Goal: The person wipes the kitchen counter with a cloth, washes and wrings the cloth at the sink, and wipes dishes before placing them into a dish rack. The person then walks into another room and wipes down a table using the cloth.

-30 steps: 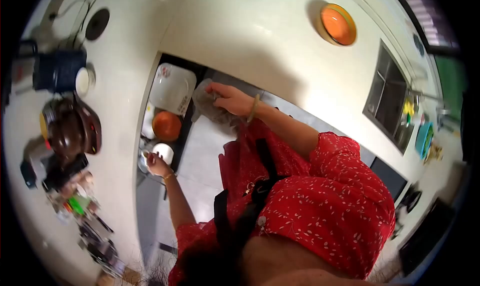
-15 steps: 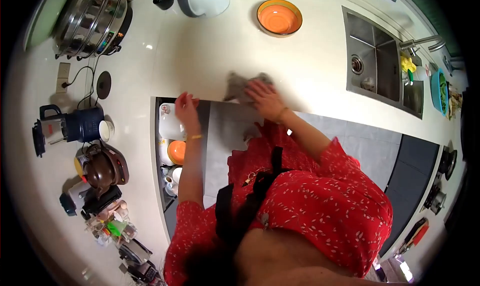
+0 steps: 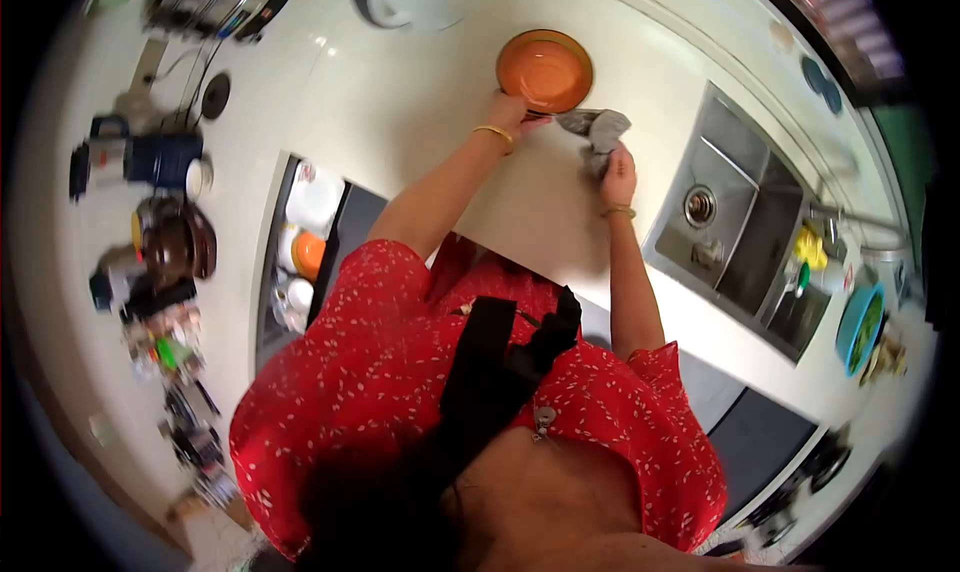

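An orange bowl point(image 3: 545, 70) with a dark rim is on the far side of the white counter. My left hand point(image 3: 514, 114) is at its near edge, fingers closed on the rim with some of them hidden below it. To the right, my right hand point(image 3: 619, 178) grips a crumpled grey cloth point(image 3: 604, 130). The cloth's upper end reaches close to the bowl's lower right side; whether the two touch, I cannot tell.
Right of my hands is a steel sink point(image 3: 722, 197) with a faucet point(image 3: 850, 217). A blue basket of greens point(image 3: 858, 327) stands beyond it. An open drawer of dishes point(image 3: 305, 242) lies left, near a blender point(image 3: 160, 160) and a brown pot point(image 3: 170, 242).
My left hand has gone from above the drawer to the bowl's rim. The right hand has carried the cloth from the counter's front edge towards the bowl. The view has turned.
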`<state>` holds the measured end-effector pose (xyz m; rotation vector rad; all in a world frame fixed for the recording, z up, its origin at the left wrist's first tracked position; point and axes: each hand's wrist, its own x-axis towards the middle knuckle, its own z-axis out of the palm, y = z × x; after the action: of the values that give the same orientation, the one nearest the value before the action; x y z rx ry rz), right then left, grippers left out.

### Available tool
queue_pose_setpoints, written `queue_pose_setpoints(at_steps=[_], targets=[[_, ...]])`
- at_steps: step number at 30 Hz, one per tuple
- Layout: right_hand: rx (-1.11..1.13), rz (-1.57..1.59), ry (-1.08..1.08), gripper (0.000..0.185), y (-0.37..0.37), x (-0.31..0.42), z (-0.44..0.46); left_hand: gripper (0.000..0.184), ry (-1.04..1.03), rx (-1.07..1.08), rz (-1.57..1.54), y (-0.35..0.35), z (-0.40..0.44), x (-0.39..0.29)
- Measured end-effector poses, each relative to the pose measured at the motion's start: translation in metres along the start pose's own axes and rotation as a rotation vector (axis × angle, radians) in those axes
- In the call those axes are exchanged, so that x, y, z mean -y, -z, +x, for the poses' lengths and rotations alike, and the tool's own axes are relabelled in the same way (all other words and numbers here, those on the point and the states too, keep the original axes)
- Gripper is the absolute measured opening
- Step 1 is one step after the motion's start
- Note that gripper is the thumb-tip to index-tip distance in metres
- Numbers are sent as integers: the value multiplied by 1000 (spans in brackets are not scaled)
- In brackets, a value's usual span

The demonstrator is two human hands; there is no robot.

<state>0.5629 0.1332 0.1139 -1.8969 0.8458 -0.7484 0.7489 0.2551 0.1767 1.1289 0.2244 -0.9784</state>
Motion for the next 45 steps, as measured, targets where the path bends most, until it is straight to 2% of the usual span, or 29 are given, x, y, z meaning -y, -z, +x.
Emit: queue_pose_setpoints(at_steps=[1, 2, 3, 4, 5, 7, 8, 11, 14, 17, 18, 21, 24, 27, 29, 31, 33, 35, 37, 38, 39, 41, 42, 45], targets=[[206, 220, -365, 28, 2, 0, 17, 29, -17, 27, 25, 3, -6, 1], [244, 658, -480, 30, -5, 10, 28, 29, -41, 106, 104, 7, -19, 1], [275, 1088, -625, 33, -15, 23, 37, 30, -34, 46, 88, 2, -39, -3], [369, 1236, -670, 37, -23, 38, 41, 31, -34, 14, 54, 4, -48, 9], [488, 1261, -730, 39, -26, 54, 46, 31, -34, -9, 21, 8, -57, 17], [554, 1167, -623, 40, -39, 83, 33, 33, 23, -15, -4, 16, -89, 19], [712, 1120, -206, 41, -48, 71, 23, 33, 48, -4, -15, 18, -102, 19], [853, 1110, -473, 41, -67, 91, 2, 36, 38, -81, -87, 48, -132, 18], [1011, 1064, -742, 41, -86, 116, -33, 39, -79, -133, -190, 95, -160, 42], [1187, 975, -957, 41, -103, 147, -56, 44, -316, -251, -190, 138, -200, 56], [1252, 985, -987, 41, -96, 145, -30, 49, -295, -304, -152, 115, -205, 40], [1328, 867, -853, 40, -107, 169, -30, 54, -393, -428, -44, 122, -239, 27], [1554, 757, -683, 41, -130, 193, -39, 54, -392, -558, -8, 144, -266, 30], [1685, 362, 40, 38, -155, 216, -57, 51, -408, -694, 25, 158, -295, 34], [1553, 112, 810, 32, -191, 215, -59, 46, -378, -800, 170, 168, -306, 34], [1519, 23, 921, 23, -203, 239, -73, 43, -290, -883, 394, 168, -322, 28], [1529, 208, 1125, 21, -224, 263, -69, 35, -214, -884, 633, 170, -311, 3], [1557, 256, 1410, 20, -230, 292, -99, 30, -80, -868, 856, 166, -326, -6], [1551, 68, 1827, 18, -217, 324, -128, 28, 118, -800, 1075, 162, -332, -17], [1518, 114, 1907, 18, -214, 330, -141, 26, 185, -803, 1121, 162, -335, -15], [1537, 114, 1855, 20, -214, 334, -146, 26, -19, -914, 1208, 169, -338, -9], [1661, 91, 1618, 25, -217, 332, -149, 25, -437, -1121, 1355, 175, -348, 17], [1691, 125, 1477, 26, -222, 325, -149, 24, -432, -1154, 1073, 166, -355, 15], [1730, 164, 1082, 28, -238, 292, -150, 27, -238, -1279, 506, 135, -373, 20]])
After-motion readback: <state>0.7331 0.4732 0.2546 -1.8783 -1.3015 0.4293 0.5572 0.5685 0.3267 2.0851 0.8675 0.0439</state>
